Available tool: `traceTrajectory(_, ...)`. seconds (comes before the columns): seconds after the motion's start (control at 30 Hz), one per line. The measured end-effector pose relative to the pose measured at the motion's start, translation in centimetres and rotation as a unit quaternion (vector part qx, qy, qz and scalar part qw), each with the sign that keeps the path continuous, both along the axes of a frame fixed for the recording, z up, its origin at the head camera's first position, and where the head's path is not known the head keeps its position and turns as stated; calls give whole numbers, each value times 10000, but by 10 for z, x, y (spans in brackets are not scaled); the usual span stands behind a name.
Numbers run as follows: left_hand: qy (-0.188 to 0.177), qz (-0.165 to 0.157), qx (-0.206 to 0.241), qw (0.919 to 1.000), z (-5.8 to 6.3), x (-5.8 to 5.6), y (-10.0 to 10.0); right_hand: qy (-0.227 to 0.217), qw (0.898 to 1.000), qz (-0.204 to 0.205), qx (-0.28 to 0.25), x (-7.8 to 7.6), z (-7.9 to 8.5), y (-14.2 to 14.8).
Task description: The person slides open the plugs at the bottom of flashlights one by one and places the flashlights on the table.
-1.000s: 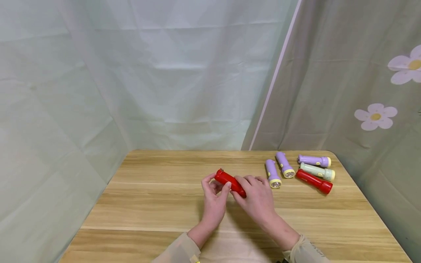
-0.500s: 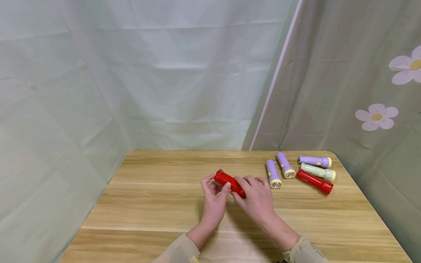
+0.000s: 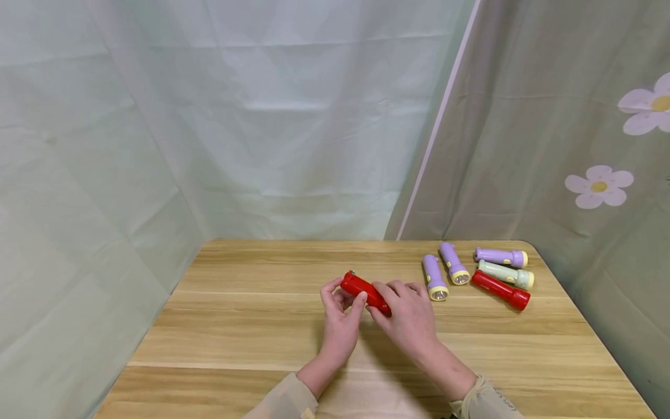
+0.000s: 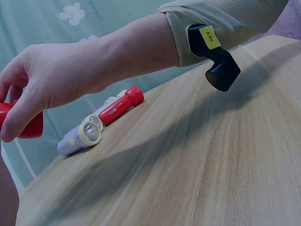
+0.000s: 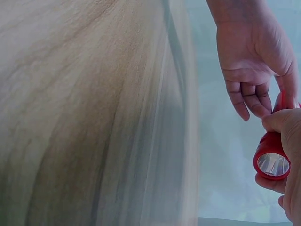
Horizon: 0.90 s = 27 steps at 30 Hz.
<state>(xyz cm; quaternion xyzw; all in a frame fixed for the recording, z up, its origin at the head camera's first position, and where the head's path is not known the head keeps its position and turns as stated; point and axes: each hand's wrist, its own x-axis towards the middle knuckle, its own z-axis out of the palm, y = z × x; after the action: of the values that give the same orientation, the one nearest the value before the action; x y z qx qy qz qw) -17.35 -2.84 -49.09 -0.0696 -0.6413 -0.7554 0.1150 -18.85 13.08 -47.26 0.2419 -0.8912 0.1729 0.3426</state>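
Over the middle of the table, both hands hold a red flashlight (image 3: 356,284) at a slant. My left hand (image 3: 341,329) pinches its tail half between thumb and fingers; a small metal piece shows at that end. The right hand (image 3: 410,317) grips the head end from above and covers it in the head view. In the right wrist view the clear lens of the flashlight (image 5: 273,165) shows below the right thumb, with the other fingers of the left hand (image 5: 254,61) hanging loosely. The left wrist view shows the right hand (image 4: 51,77) on the flashlight (image 4: 34,126).
At the back right of the wooden table (image 3: 235,326) lie several other flashlights: a red one (image 3: 499,289), a pale green one (image 3: 505,273) and three purple ones, the nearest purple flashlight (image 3: 433,273) standing closest to the right hand. Fabric curtains (image 3: 314,145) hang behind the table.
Both hands keep their hold with hardly any movement. The small metal piece at the flashlight's tail end looks slightly turned.
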Motion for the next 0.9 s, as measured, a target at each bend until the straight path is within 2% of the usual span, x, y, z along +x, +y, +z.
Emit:
traceTrajectory(0.3,2,-72,-14,10000,-2,0,-1,22,10000,32,9,1,0,0)
traceTrajectory(0.9,70,41,-152,9999,-3,1,0,-43,10000,30,63,2,0,1)
